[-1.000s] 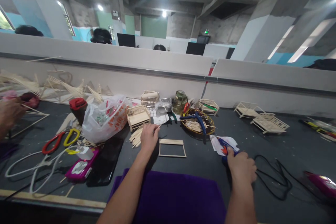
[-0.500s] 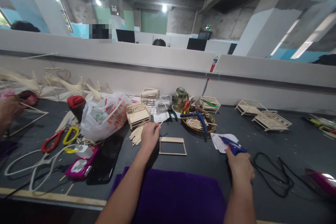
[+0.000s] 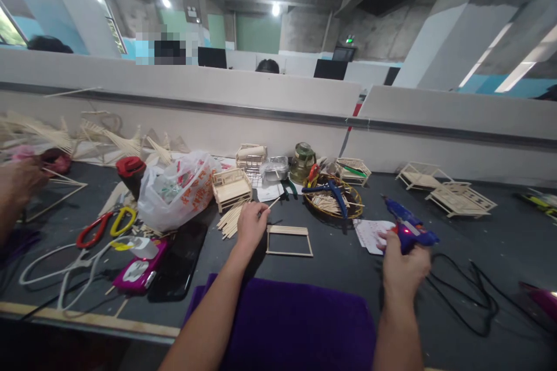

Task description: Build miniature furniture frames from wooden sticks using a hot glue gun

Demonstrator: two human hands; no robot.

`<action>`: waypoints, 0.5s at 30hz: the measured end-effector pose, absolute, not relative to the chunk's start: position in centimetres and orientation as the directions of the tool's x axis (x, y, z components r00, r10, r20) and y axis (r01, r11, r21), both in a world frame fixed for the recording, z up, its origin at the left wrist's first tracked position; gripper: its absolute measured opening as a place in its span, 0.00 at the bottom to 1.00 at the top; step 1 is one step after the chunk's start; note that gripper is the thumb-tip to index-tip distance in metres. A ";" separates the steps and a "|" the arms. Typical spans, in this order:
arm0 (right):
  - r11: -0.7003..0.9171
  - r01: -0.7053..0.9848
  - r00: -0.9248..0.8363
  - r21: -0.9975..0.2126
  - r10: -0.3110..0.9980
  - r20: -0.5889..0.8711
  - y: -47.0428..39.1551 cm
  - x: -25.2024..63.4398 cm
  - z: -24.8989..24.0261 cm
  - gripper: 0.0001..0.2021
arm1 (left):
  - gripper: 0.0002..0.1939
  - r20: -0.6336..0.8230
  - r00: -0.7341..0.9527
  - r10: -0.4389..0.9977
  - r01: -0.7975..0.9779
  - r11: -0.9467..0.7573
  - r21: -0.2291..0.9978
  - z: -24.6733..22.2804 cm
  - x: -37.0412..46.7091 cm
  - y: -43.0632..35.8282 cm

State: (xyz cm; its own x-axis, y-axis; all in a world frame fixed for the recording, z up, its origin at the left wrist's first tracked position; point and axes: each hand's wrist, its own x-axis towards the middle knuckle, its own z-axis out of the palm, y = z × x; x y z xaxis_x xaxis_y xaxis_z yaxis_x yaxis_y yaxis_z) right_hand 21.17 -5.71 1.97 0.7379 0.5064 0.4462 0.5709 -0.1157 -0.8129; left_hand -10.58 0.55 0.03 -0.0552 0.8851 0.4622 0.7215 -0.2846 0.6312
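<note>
My right hand (image 3: 404, 258) is closed around a blue hot glue gun (image 3: 407, 226) with a small red light, its nozzle pointing up and to the left. Between the fingertips of my left hand (image 3: 253, 223) is a thin wooden stick (image 3: 274, 203). To the right of that hand, flat on the table, lies a small rectangular stick frame (image 3: 289, 231) with several sticks side by side along its far edge. A pile of loose sticks (image 3: 228, 221) sits just left of my left hand. Beneath the glue gun is a piece of white paper (image 3: 369, 235).
Behind the frame stands a wicker basket (image 3: 357, 214) with sticks and blue-handled pliers. Stick furniture models (image 3: 461, 199) line the back. At left are a plastic bag (image 3: 174, 197), scissors (image 3: 93, 231), a phone (image 3: 180, 266) and another person's hand (image 3: 20, 191). A purple cloth (image 3: 296, 319) lies in front.
My right hand has raised the glue gun off the paper and turned it, nozzle now up. My left hand keeps its stick in nearly the same place. The view has shifted slightly.
</note>
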 end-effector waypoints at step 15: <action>-0.010 0.613 0.293 -0.790 0.932 0.215 -6.8 19.2 -2.1 0.26 | 0.06 0.358 -0.050 0.932 0.721 -0.214 0.659 -0.5 -10.6 0.8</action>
State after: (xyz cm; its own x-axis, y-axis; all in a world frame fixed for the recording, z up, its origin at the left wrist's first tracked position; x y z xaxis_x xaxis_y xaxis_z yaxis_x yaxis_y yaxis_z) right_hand 19.17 -6.83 -2.13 0.2928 0.9317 0.2150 0.6129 -0.0103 -0.7901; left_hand -10.58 0.84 -0.50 -0.0505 0.9325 0.3576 0.7209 -0.2138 0.6592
